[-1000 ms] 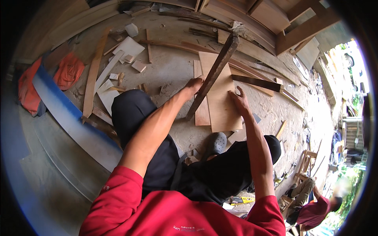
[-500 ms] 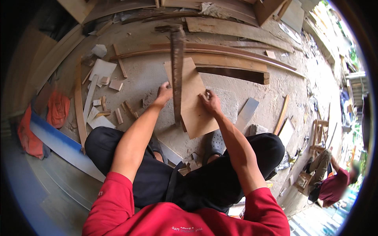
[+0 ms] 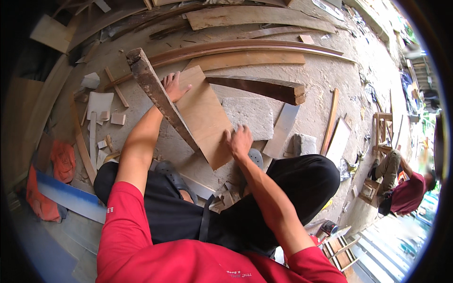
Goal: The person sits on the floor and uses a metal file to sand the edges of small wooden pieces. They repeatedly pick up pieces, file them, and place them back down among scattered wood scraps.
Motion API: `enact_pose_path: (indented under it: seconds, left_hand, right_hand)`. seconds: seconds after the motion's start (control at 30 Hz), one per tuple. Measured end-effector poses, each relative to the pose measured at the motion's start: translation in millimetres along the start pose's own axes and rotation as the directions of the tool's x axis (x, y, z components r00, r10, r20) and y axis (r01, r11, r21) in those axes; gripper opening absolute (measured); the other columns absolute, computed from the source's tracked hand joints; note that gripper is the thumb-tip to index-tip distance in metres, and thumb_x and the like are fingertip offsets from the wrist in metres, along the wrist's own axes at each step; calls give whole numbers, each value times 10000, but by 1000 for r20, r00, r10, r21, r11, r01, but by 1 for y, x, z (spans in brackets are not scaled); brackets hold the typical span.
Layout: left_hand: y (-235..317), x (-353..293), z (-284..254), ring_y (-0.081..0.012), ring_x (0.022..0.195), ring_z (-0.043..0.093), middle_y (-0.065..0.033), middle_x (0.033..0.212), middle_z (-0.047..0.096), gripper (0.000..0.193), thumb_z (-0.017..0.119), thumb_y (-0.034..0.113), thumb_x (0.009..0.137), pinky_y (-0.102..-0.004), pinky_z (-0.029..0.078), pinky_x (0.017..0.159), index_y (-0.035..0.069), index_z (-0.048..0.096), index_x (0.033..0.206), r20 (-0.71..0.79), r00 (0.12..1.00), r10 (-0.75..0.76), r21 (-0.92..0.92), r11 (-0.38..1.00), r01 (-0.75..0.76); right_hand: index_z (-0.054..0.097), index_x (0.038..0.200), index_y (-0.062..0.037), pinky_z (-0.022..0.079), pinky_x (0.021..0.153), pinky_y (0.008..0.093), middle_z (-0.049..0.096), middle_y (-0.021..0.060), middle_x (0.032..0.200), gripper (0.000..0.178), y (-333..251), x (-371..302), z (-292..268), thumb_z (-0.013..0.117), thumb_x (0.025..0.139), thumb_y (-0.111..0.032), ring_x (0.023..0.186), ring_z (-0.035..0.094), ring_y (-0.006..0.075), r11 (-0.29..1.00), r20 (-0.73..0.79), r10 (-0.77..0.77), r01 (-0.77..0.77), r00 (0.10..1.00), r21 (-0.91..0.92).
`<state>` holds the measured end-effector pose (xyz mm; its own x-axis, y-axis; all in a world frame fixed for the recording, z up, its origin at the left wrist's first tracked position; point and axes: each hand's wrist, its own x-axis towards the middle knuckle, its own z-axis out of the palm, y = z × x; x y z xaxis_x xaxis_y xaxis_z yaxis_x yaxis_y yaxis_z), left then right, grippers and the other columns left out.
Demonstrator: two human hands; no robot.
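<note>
A light-brown plywood panel [image 3: 203, 111] lies tilted before me, its near corner close to my feet. Along its left side runs a rough dark wooden bar [image 3: 163, 101], rising toward the far left. My left hand [image 3: 175, 88] rests at the panel's far left edge, behind the bar, thumb and fingers spread. At the near right edge my right hand [image 3: 239, 141] touches the panel with its thumb, its fingers stretched apart. A thick dark timber [image 3: 264, 88] extends right from behind the panel; whether it is joined to it I cannot tell.
A white rough slab [image 3: 252, 115] and a grey board [image 3: 283, 129] lie to the right. Long planks [image 3: 259, 19] cross the far floor. Wood offcuts [image 3: 118, 119] and an orange cloth [image 3: 62, 160] are at left. Another person [image 3: 408, 191] sits far right.
The panel and bar have swung counterclockwise, their far ends going left. My left hand has moved from beside the bar to the panel's far edge; my right hand has shifted left and nearer.
</note>
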<state>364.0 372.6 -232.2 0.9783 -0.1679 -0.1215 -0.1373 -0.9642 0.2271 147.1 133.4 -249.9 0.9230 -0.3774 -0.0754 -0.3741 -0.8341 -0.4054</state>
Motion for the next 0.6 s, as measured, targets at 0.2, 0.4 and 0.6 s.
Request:
enact_pose_path:
  seconds: [0.2,0.4,0.6]
  left_hand:
    - [-5,8,16,-359,1293,333,-182,1374,398,848,569,596,826,-495,261,1078,26,332,1408,-65,994,85,-34,996,-88]
    - [1,15,-1,-367,1254,379,-199,1329,432,816,576,579,829,-471,327,1048,3,367,1368,46,995,84,25,996,-86]
    - [-2,20,-4,-370,1232,406,-203,1299,450,772,562,573,841,-479,361,1022,21,387,1352,80,996,26,61,998,-31]
  right_hand:
    - [445,1237,29,560,771,404,585,178,1161,520,35,-83,26,655,881,-286,1015,615,315,129,684,414,-783,601,609]
    - [470,1182,74,570,767,404,593,175,1107,393,6,-98,24,568,946,-224,933,641,285,-24,704,395,-759,590,650]
    - [497,1174,103,570,728,393,599,179,1110,401,-7,-93,27,558,951,-224,919,644,277,-169,774,370,-781,514,601]
